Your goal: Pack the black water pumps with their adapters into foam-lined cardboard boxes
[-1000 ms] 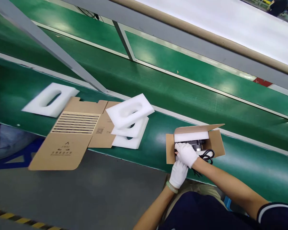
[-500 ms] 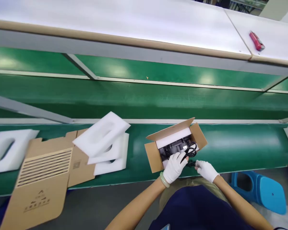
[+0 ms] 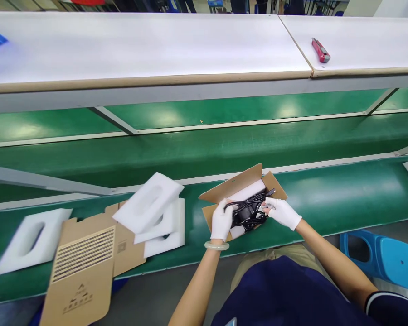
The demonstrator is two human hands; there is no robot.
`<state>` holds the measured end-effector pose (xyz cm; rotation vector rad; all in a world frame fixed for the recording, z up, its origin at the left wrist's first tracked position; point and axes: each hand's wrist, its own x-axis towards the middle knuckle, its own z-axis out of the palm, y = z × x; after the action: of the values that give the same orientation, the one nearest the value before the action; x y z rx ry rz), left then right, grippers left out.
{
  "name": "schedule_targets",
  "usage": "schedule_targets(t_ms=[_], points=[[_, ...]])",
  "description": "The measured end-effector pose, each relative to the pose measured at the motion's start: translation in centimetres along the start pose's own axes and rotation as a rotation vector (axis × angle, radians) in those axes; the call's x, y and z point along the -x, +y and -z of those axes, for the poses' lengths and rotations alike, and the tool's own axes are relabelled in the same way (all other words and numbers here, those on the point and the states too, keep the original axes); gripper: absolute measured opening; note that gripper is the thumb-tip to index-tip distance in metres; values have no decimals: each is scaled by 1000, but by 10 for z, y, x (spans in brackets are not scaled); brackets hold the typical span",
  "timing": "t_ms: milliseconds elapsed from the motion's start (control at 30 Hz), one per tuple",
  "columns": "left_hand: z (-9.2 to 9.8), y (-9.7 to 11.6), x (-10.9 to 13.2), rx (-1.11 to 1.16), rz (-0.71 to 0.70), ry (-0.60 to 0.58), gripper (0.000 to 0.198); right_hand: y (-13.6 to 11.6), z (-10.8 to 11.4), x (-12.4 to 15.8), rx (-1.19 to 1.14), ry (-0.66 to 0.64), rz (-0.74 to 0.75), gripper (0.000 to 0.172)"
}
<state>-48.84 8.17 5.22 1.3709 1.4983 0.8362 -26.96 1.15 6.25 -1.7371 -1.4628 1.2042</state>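
Green conveyor belt is carrying a small open cardboard box, with white foam and a black unit sitting inside. Both gloved hands are gripping the black cord lying across the top. The left hand is curling round one end, and the right hand is pinching the other. Loose loops are bunching near the front rim, so I reckon they could snag there or get trapped under a flap.

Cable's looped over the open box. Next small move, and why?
Probably press the cable down into the box, in front of the white foam. Its loops sit bunched at the box's open top, the right hand pinches it, the left hand sits at the box's left wall, and the flaps stand open.
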Motion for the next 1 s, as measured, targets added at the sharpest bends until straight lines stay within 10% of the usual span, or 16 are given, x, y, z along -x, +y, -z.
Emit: schedule_targets(t_ms=[300,533,667,833,1000], points=[[-6,-9,-35,-536,92,-91,28,19,18,-5,561,253,2,34],[-6,-17,-20,-674,-298,-163,33,13,2,-52,887,-148,96,37],[-22,-18,-18,-889,-651,-432,33,12,-5,-60,968,-190,45,26],[-38,-17,-45,-919,-751,-757,21,9,-3,-51,1030,-178,-32,28],[-47,-20,-60,-879,-794,-771,20,-1,10,-29,946,-205,-7,33]])
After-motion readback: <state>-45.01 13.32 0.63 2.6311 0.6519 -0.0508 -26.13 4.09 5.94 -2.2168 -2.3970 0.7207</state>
